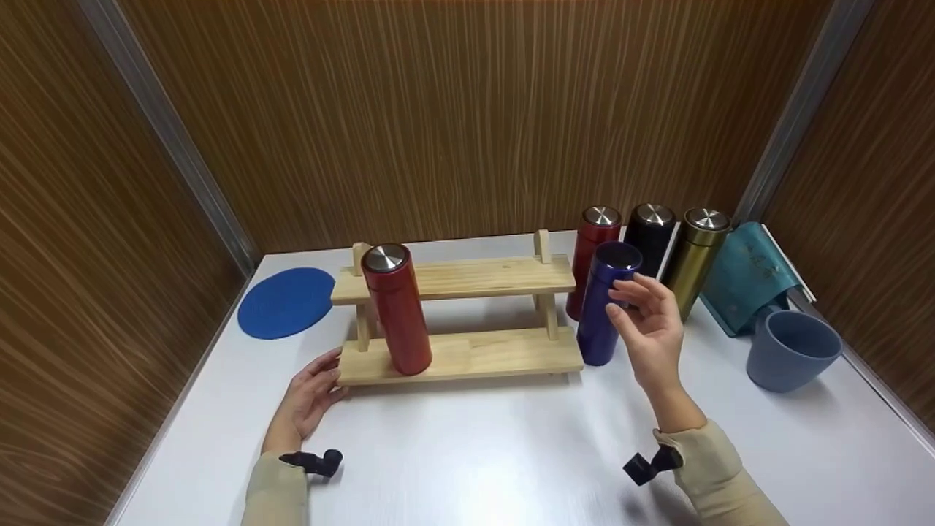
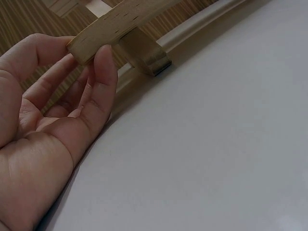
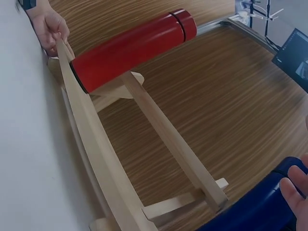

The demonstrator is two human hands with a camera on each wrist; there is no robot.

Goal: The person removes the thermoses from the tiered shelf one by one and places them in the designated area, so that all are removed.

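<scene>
A two-tier wooden rack (image 1: 475,354) stands mid-table. A red flask (image 1: 398,314) with a steel lid stands upright on the left of its lower shelf. My left hand (image 1: 329,369) rests on the table and pinches that shelf's front-left corner; the left wrist view shows thumb and forefinger on the board end (image 2: 110,26). A blue flask (image 1: 603,321) stands on the table just right of the rack. My right hand (image 1: 621,299) is beside its upper part, fingers loosely spread, and a fingertip (image 3: 294,190) touches the blue flask (image 3: 250,211). The right wrist view also shows the red flask (image 3: 130,48).
Behind the blue flask stand a second red flask (image 1: 595,248), a black flask (image 1: 650,234) and a gold flask (image 1: 697,256). A teal pouch (image 1: 749,274) and a blue-grey cup (image 1: 792,351) sit at the right, a round blue mat (image 1: 285,301) at the left. Wood-grain walls enclose the white table (image 1: 475,453).
</scene>
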